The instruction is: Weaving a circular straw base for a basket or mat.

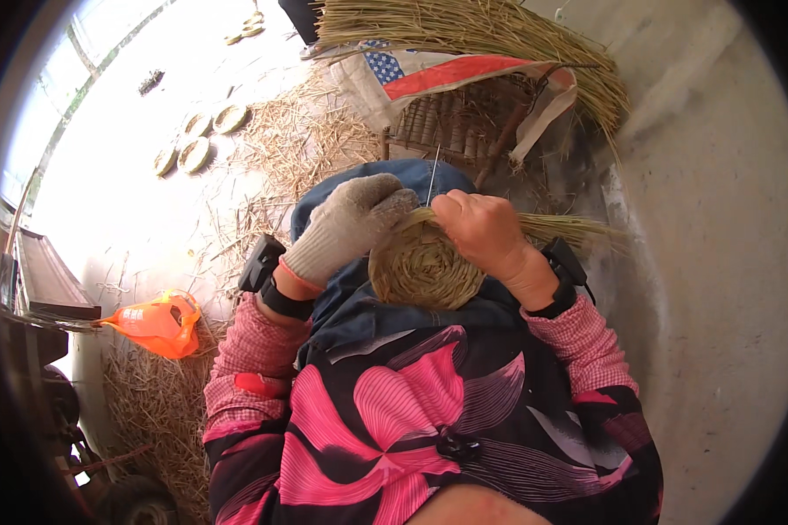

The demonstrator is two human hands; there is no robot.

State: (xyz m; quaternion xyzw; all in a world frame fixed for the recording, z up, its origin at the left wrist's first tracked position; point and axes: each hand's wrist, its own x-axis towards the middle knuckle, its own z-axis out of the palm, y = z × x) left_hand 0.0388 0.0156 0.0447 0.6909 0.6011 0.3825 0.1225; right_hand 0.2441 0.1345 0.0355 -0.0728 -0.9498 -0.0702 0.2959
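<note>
A round, coiled straw piece [427,267] rests on my lap against the blue denim. My left hand [359,219], in a pale knitted glove, is closed on its far left rim. At the far right rim my bare right hand [486,229] is closed around straw. A bundle of loose straw ends [573,227] sticks out to the right from behind that hand. Between the two hands a thin, needle-like metal rod [433,175] stands up at the rim. My right fingertips are hidden, so I cannot tell whether they touch the rod.
Beyond my knees, a wicker chair [442,122] carries a patterned cloth sack [446,77] and a large straw sheaf [464,26]. Round straw pieces [194,155] lie at the far left. An orange plastic bag [162,325] sits left on straw-littered floor. A wall [709,262] rises right.
</note>
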